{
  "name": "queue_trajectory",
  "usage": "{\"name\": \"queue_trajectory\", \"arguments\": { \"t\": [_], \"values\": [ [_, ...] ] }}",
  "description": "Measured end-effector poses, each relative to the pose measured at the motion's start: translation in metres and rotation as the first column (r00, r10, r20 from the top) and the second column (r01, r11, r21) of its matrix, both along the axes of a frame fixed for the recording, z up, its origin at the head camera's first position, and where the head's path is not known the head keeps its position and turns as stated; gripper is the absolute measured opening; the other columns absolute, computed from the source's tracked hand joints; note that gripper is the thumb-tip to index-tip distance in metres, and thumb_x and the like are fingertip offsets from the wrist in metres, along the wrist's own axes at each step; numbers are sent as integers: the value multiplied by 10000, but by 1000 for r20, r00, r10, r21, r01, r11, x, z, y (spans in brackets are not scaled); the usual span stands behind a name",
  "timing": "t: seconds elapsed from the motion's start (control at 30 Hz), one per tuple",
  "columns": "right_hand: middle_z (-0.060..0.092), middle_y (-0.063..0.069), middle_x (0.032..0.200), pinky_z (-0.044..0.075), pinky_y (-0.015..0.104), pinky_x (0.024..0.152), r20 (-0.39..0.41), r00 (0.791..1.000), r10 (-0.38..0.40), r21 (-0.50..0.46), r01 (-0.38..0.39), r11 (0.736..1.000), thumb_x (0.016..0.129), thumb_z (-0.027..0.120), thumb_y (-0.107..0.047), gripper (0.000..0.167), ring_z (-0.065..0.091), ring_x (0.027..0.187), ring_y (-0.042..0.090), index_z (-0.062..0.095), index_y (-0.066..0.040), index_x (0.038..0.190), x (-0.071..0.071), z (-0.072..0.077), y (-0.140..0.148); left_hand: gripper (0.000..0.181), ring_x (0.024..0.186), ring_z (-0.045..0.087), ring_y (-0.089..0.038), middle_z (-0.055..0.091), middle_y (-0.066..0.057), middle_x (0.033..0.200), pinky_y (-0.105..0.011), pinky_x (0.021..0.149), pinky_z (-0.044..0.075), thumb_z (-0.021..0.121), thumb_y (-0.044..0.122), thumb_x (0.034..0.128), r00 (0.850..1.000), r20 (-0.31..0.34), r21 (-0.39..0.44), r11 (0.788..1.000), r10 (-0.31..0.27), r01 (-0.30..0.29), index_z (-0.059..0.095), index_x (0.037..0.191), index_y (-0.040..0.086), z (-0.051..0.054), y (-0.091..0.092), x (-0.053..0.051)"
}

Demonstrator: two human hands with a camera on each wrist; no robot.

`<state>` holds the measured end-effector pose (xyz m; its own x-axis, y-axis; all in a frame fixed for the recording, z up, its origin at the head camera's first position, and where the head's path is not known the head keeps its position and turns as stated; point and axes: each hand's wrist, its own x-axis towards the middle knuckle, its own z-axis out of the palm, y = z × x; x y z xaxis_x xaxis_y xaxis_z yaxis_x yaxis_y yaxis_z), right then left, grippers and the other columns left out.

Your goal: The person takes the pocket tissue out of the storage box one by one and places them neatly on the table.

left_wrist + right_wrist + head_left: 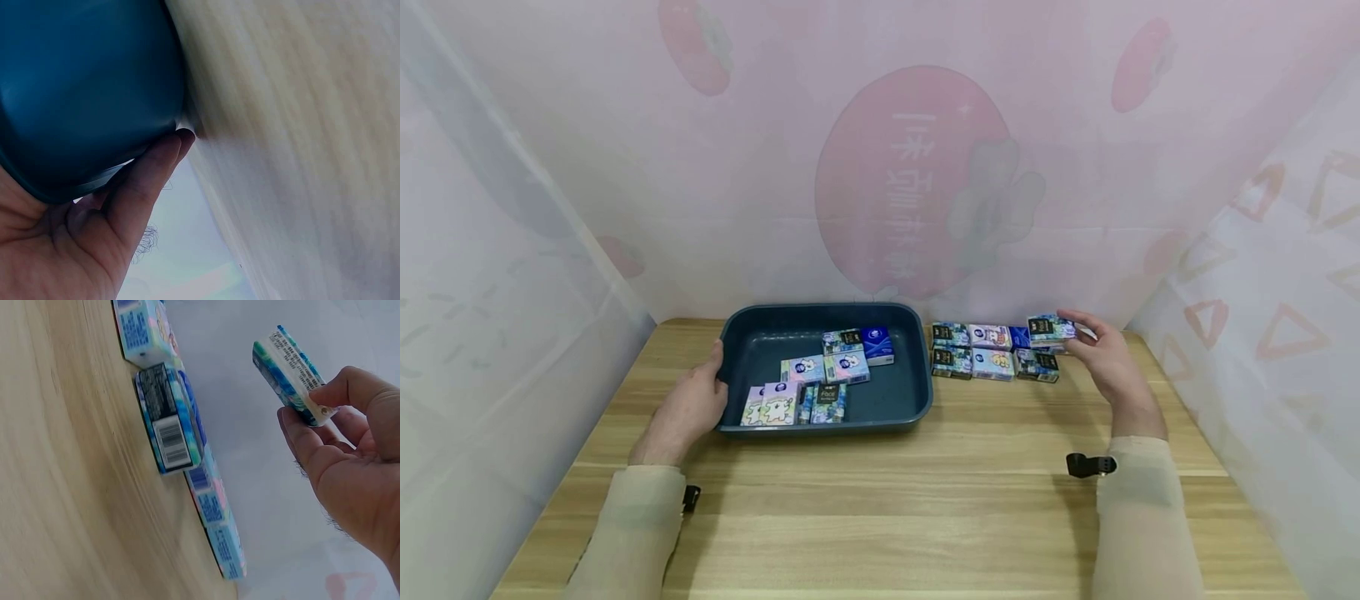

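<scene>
My left hand [688,412] grips the left end of a dark blue tray [895,408], its fingers lying along the outer wall in the left wrist view. Inside the tray lie several small tissue packs [827,404], some in pastel cartoon print, some dark floral, one plain blue. My right hand [1105,358] pinches a dark floral tissue pack [287,372] between thumb and fingers. It is raised above the right end of a two-row group of tissue packs [992,364] on the table. Below it, one floral pack [167,419] sits at that end of the group.
The wooden table [880,508] carries the tray at centre-left and the pack group to its right. A printed cloth wall [760,208] stands close behind them. Cloth side walls [1262,333] bound the table left and right.
</scene>
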<state>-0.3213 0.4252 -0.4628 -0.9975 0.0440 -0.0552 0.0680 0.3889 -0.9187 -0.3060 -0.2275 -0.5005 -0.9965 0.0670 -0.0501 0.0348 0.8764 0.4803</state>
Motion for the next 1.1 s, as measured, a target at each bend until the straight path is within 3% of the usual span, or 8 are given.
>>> {"name": "queue_trajectory", "arguments": {
  "t": [0.1, 0.23, 0.47, 0.6, 0.67, 0.73, 0.87, 1.1],
  "values": [
    [138, 236, 1967, 517, 55, 1005, -4, 1000, -12, -13, 12, 1000, 1133, 539, 39, 707, 259, 1793, 515, 384, -18, 1820, 0, -4, 8, 764, 647, 525, -238, 691, -334, 1132, -387, 617, 443, 459, 60, 1162, 1000, -4, -3, 1000, 1, -1, 140, 1843, -73, -1, 0, 0],
    [196, 299, 1934, 529, 52, 1001, -9, 1000, -26, -28, 25, 999, 1141, 533, 47, 700, 323, 1759, 531, 368, 3, 1820, 1, -9, 17, 766, 654, 529, -236, 698, -327, 1147, -385, 621, 443, 463, 61, 1162, 1000, -8, -7, 1000, -2, 1, 138, 1841, -78, -1, 0, 0],
    [129, 266, 1960, 482, 115, 1207, -9, 1000, -12, 48, 12, 999, 1174, 547, -19, 690, 230, 1781, 562, 332, -1, 1830, 9, -13, 37, 771, 634, 518, -220, 584, -174, 896, -381, 611, 440, 459, 60, 1163, 1000, -4, -1, 1000, -9, 9, 123, 1843, -78, 0, 0, -1],
    [122, 282, 1955, 483, 114, 1196, 10, 1000, -8, 78, 8, 997, 1175, 530, -16, 686, 237, 1771, 584, 317, 28, 1825, 14, -15, 46, 770, 635, 517, -221, 590, -167, 900, -381, 608, 438, 461, 61, 1160, 1000, -5, 0, 1000, -8, 8, 132, 1842, -79, -1, -1, -1],
    [97, 301, 1951, 472, 210, 1282, 21, 1000, -16, 87, 14, 996, 1174, 520, -17, 680, 233, 1766, 601, 317, 40, 1820, 17, -17, 50, 772, 627, 514, -217, 574, -159, 885, -382, 603, 437, 459, 61, 1161, 1000, -1, 2, 1000, -8, 8, 127, 1844, -76, -1, -1, -1],
    [71, 305, 1951, 431, 381, 1382, 29, 999, -25, 105, 22, 994, 1172, 513, -19, 677, 221, 1762, 618, 317, 49, 1816, 18, -20, 54, 774, 616, 510, -214, 554, -145, 871, -382, 596, 438, 457, 61, 1162, 1000, 4, 6, 1000, -8, 8, 120, 1845, -73, -2, -1, -1],
    [63, 315, 1948, 309, 693, 1426, 33, 999, -38, 129, 34, 991, 1166, 507, -11, 669, 213, 1750, 653, 330, 58, 1807, 20, -24, 59, 776, 613, 509, -211, 533, -131, 856, -381, 596, 438, 456, 60, 1163, 1000, 4, 12, 1000, -8, 8, 112, 1845, -73, -3, -2, -1],
    [-9, 332, 1946, 218, 799, 1410, 75, 997, -21, 123, 11, 992, 1162, 471, 15, 671, 137, 1755, 685, 303, 73, 1809, 22, -26, 64, 774, 616, 511, -217, 565, -155, 876, -382, 598, 438, 459, 65, 1163, 1000, 0, 4, 1000, -5, 5, 122, 1847, -68, -3, -1, -1]
  ]
}}
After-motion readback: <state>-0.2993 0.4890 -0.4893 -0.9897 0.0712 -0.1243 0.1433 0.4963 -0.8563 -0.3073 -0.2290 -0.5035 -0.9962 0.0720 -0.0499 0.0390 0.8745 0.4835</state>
